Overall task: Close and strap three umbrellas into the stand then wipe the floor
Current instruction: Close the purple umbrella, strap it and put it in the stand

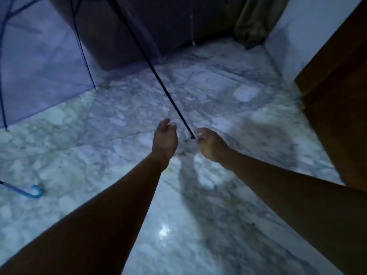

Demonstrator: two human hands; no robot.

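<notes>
Fingers of left hand (165,136) and right hand (211,144) loosely apart, empty, flanking dark umbrella shaft (161,84) tip

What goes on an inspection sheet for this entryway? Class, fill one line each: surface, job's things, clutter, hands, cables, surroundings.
Surface: marble floor, glossy.
Job's things: purple umbrella open at left; blue hooked handle lying lower left; dark umbrella shaft slanting down between the hands; no stand seen.
Clutter: nothing seen.
Hands: left hand open; right hand loosely curled; neither grips the shaft.
Cables: nothing seen.
Surroundings: wooden door at right; olive cloth in far corner.
</notes>
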